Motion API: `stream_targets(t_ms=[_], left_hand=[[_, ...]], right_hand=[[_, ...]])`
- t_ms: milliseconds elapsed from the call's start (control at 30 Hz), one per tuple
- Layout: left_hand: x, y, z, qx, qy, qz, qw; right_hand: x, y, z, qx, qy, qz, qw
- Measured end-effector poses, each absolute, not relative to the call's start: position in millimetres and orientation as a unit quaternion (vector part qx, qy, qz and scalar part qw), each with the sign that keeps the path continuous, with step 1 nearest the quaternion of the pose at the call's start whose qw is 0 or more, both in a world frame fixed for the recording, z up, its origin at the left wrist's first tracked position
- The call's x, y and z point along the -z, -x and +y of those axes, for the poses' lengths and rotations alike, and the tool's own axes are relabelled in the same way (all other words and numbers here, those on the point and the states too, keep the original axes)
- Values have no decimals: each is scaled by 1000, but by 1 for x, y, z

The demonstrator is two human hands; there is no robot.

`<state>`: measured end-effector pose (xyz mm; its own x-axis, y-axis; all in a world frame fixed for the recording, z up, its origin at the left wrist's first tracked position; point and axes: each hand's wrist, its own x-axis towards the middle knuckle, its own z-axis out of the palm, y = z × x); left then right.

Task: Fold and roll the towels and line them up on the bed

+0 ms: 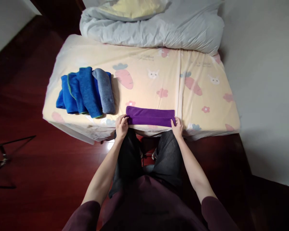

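A purple towel (pixel 150 116), folded into a long narrow strip, lies flat near the front edge of the bed. Its left end is pinched by my left hand (pixel 122 126), and my right hand (pixel 177 127) grips the right end, thumb and fingers closed on the cloth. To the left, several folded blue towels (pixel 88 91) overlap in a row. A grey-blue rolled towel (pixel 105 91) rests at the right side of that row, apart from my left hand.
The bed sheet (pixel 144 86) is pale yellow with carrots, rabbits and flowers. A bunched light-grey quilt (pixel 151 32) and a yellow pillow (pixel 135 8) lie at the far end. A wall (pixel 262 80) stands right; black stand legs (pixel 3 158) are on the dark red floor at left.
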<state>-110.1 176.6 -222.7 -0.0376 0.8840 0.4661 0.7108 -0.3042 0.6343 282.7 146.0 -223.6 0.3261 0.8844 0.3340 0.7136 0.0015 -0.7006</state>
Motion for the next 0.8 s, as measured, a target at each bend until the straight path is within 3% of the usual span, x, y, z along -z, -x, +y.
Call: stream_targets(t_ms=[333, 800], left_hand=[[225, 111, 180, -387, -727, 537, 185], [216, 108, 182, -336, -745, 542, 195]], right_hand=[[212, -280, 143, 9, 626, -678, 386], [201, -276, 144, -106, 581, -750, 299]])
